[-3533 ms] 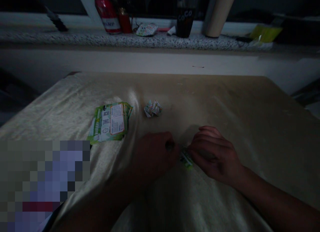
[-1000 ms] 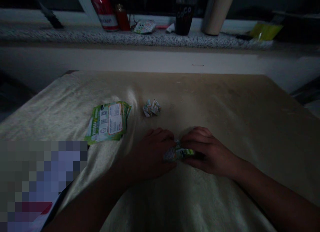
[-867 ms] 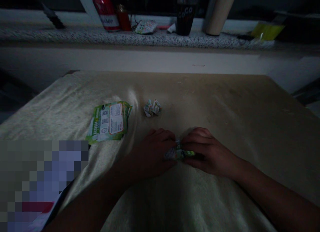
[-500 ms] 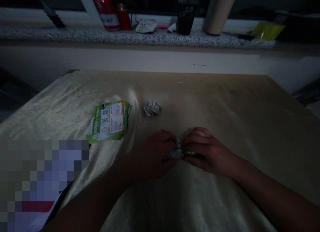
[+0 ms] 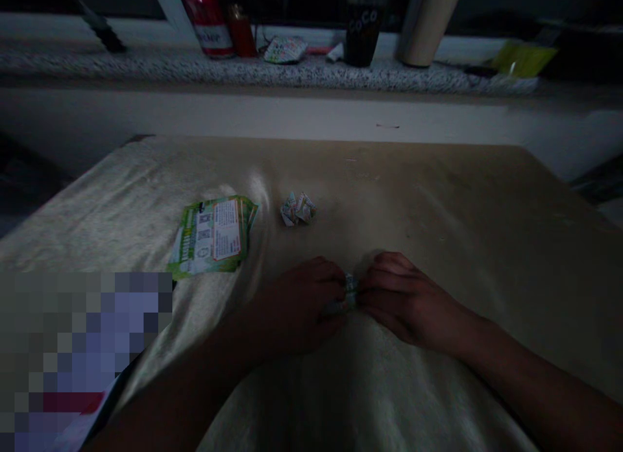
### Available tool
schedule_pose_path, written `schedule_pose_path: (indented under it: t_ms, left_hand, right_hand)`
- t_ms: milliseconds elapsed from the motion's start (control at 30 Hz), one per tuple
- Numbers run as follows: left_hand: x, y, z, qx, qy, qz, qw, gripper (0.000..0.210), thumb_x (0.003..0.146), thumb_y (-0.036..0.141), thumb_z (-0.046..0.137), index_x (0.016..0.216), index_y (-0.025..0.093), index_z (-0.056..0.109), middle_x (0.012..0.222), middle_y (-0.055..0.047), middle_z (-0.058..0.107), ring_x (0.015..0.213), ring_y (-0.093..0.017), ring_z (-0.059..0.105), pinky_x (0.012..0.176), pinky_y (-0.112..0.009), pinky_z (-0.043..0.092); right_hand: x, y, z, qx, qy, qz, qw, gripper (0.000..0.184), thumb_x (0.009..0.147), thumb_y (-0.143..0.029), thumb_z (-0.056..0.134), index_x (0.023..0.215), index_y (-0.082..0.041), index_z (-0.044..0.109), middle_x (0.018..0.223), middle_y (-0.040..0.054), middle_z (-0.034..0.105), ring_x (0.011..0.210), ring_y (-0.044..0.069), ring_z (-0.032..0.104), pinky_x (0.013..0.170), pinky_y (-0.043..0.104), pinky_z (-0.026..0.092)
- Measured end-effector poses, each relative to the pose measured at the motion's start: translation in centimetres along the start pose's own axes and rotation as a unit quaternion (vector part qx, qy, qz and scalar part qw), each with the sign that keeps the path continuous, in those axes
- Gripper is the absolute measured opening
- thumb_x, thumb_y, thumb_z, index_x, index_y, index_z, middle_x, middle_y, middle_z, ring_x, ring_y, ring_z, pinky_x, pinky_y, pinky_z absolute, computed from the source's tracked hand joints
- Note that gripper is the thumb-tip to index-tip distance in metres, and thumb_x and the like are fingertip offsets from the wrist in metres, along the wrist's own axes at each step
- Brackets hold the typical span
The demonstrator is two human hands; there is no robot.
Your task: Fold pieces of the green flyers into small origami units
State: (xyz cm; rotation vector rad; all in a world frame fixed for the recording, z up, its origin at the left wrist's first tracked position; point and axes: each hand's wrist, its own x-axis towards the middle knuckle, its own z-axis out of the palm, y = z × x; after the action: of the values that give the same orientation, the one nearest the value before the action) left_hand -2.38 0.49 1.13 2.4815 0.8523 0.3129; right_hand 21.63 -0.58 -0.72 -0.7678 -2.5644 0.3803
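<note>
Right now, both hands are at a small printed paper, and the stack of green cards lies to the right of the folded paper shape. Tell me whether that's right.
Wrong side: the head view shows the stack of green cards to the left of the folded paper shape. Both hands are indeed at the small printed paper.

On my screen I count one left hand (image 5: 306, 301), one right hand (image 5: 413, 301) and one paper piece (image 5: 350, 292) between them. Left of centre: one leaflet pile (image 5: 210, 237), sheets too overlapped to number. Near centre: one crumpled paper (image 5: 305, 209), possibly two. Top edge: one red can (image 5: 209, 21), one dark cup (image 5: 361, 38), one tan tube (image 5: 431, 27).
</note>
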Motion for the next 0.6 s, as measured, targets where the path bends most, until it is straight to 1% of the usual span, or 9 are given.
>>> schedule_pose_path:
  t_ms: [133, 267, 433, 600]
  left_hand:
    - [0.03, 0.14, -0.15, -0.005, -0.012, 0.001, 1.000, 0.011, 0.087, 0.019, 0.065, 0.096, 0.015, 0.069, 0.105, -0.007, 0.066, 0.102, -0.022, 0.061, 0.093, -0.034, 0.048]
    - [-0.01, 0.08, -0.37, -0.008, -0.019, 0.001, 1.000, 0.007, 0.087, 0.017, 0.065, 0.092, 0.016, 0.070, 0.105, -0.007, 0.066, 0.102, -0.021, 0.061, 0.093, -0.033, 0.047]
    - [-0.21, -0.37, -0.40, -0.011, -0.002, 0.001, 1.000, 0.010, 0.085, 0.021, 0.071, 0.094, 0.017, 0.071, 0.107, -0.004, 0.068, 0.103, -0.022, 0.061, 0.095, -0.037, 0.043]
    - [-0.17, -0.44, -0.14, -0.006, 0.002, -0.017, 1.000, 0.015, 0.081, 0.024, 0.076, 0.095, 0.019, 0.071, 0.107, -0.003, 0.068, 0.105, -0.023, 0.061, 0.096, -0.041, 0.040]
  right_hand:
    - [0.04, -0.39, -0.13, 0.001, 0.009, -0.008, 1.000, 0.013, 0.096, -0.018, 0.059, 0.095, -0.017, 0.072, 0.089, 0.0041, 0.071, 0.090, 0.020, 0.058, 0.095, 0.040, 0.044]
    - [0.03, -0.46, -0.24, 0.009, 0.005, -0.004, 1.000, 0.014, 0.097, -0.021, 0.058, 0.099, -0.017, 0.071, 0.091, 0.0046, 0.071, 0.090, 0.020, 0.059, 0.095, 0.039, 0.045]
    - [-0.10, -0.17, -0.19, 0.029, -0.009, 0.019, 0.999, 0.015, 0.097, -0.025, 0.059, 0.100, -0.018, 0.072, 0.093, 0.0051, 0.070, 0.094, 0.020, 0.060, 0.099, 0.040, 0.044]
    - [-0.02, 0.02, -0.17, 0.066, -0.009, 0.033, 0.997, 0.011, 0.095, -0.025, 0.063, 0.098, -0.019, 0.071, 0.090, 0.0043, 0.069, 0.093, 0.020, 0.061, 0.097, 0.040, 0.044]
